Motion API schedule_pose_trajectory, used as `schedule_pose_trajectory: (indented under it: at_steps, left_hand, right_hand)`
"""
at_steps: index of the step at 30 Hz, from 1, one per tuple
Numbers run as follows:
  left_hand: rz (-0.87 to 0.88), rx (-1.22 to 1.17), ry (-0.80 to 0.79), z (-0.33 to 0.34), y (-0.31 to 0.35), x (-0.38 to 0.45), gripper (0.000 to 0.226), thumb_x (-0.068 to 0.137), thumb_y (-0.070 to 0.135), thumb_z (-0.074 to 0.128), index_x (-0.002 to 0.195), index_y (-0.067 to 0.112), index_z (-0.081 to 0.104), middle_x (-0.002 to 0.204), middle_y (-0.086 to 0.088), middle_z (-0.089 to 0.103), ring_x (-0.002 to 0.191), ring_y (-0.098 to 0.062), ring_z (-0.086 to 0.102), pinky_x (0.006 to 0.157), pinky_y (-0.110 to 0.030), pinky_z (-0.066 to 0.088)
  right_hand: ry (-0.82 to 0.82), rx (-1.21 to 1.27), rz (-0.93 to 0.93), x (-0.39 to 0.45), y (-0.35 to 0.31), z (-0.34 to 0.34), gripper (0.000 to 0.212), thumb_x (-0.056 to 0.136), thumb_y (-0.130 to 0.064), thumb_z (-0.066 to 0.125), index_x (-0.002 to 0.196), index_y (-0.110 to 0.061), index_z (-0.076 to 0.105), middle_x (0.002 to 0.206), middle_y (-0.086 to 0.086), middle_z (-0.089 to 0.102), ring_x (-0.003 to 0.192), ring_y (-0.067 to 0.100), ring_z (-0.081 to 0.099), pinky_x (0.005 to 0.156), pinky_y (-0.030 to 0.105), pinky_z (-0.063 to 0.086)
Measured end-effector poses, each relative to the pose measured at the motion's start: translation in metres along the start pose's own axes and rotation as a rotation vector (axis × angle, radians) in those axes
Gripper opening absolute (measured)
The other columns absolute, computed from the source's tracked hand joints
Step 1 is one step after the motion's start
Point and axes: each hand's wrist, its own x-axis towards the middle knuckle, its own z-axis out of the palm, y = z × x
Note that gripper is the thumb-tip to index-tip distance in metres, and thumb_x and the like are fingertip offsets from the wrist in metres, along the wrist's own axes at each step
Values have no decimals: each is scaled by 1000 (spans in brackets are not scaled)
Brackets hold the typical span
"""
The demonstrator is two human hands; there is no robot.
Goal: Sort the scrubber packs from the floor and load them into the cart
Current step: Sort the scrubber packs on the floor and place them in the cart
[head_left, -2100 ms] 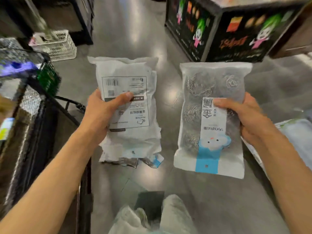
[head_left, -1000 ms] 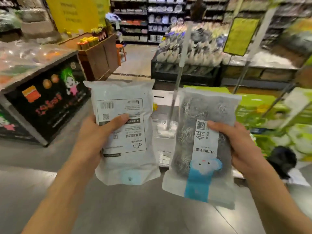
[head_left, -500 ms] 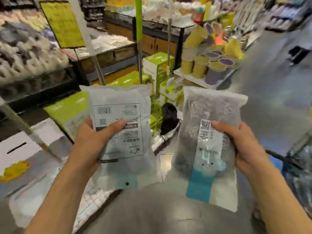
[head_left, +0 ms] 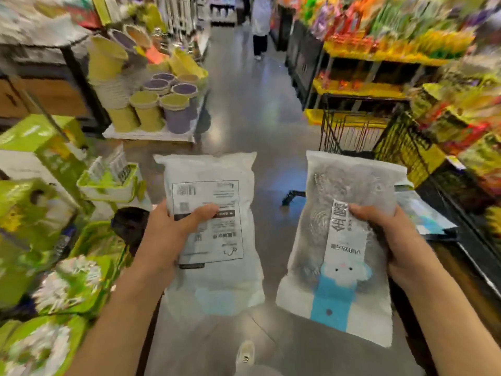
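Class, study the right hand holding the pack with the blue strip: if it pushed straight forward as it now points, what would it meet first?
Probably the black wire cart, which stands ahead of the right hand and its scrubber pack; depth is unclear, though bare floor seems to lie between.

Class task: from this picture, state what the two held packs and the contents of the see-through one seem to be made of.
Left pack: likely matte plastic film; it creases, with a printed label.
Right pack: frosted translucent plastic, apparently.
Its scrubbers: probably coiled steel wire; grey, shiny spirals show through.

frosted matt plastic scrubber packs (head_left: 336, 253), black wire metal cart (head_left: 352, 131), glossy smooth floor (head_left: 252, 104).
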Motion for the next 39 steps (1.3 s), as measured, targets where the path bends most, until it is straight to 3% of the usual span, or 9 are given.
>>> schedule_pose_trajectory:
  at_steps: [6,10,14,17,23,29,33,36,39]
  left_hand:
    - [-38,80,-96,72,19,103,55,61,30,85,112,20,71,98,-1,81,87,-23,79,74,-41,61]
    - [-46,114,-161,109,29,162,46,69,25,86,112,21,71,98,1,81,87,-21,79,73,-39,61]
    - [-74,137,-214,142,32,224,39,76,19,84,113,19,71,99,1,81,87,-20,79,63,-31,62]
    - [-101,136,-265,169,33,275,28,80,14,82,106,19,73,95,-1,81,84,-20,79,58,-26,61]
    - [-169,137,-377,237,33,382,36,77,13,84,111,16,71,92,-1,81,79,-20,79,54,-28,60]
    - [-164,210,-630,331,39,475,31,77,12,84,103,19,69,81,7,80,69,-11,77,50,-20,56]
    - [-185,280,-822,405,34,511,34,77,14,84,108,16,70,90,2,81,79,-16,79,59,-26,60]
    - [-201,332,-941,470,22,533,42,73,15,86,110,16,68,97,-1,81,87,-22,79,73,-40,62]
    - [-167,398,-1073,537,5,551,39,75,13,85,109,19,68,97,1,81,87,-20,78,70,-36,63]
  right_hand:
    - [90,51,-6,91,-20,-17,31,85,-4,70,116,-7,68,96,13,79,79,26,77,62,33,62]
    - [124,87,15,143,-28,-20,30,83,-4,71,114,-6,67,89,11,79,73,24,77,58,32,61]
    - [167,111,30,195,-32,-24,50,68,-13,76,116,-6,66,93,15,79,74,25,77,57,33,61]
    - [211,114,41,236,-35,-26,51,65,-16,77,114,-6,68,94,16,79,73,25,77,57,33,61]
    - [380,122,34,315,-51,-37,52,70,-17,77,119,-2,66,101,20,77,84,33,76,73,41,60]
    - [542,146,22,360,-74,-60,49,76,-15,74,123,-7,65,109,22,75,93,39,73,87,52,58]
    - [704,163,21,373,-82,-94,48,73,-14,73,120,-8,67,107,21,76,85,33,74,79,45,59]
    - [815,159,32,384,-78,-127,45,77,-12,71,121,-8,66,106,20,76,82,31,76,67,39,62]
    - [898,111,51,399,-72,-161,46,76,-10,73,121,-9,65,105,16,78,83,28,77,62,34,61]
